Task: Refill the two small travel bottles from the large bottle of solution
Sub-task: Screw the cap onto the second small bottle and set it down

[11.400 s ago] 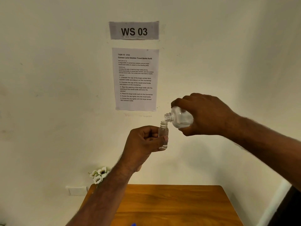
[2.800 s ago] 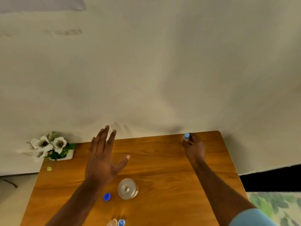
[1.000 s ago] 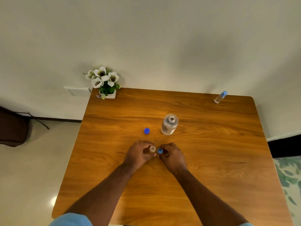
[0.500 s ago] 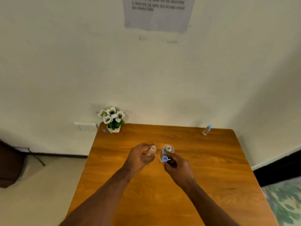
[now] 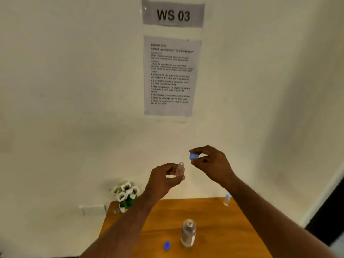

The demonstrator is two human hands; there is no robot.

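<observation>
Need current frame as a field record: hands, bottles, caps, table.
left hand: holds small open bottle, upright
right hand: pinches light blue cap, apart from the bottle's mouth
large bottle: on table, uncapped
dark blue cap: on table, left of large bottle
second small bottle: capped, table's far right corner

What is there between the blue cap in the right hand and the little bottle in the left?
Nothing. In the head view, only bare wall shows in the gap between the blue cap and the open neck of the little bottle.
</observation>
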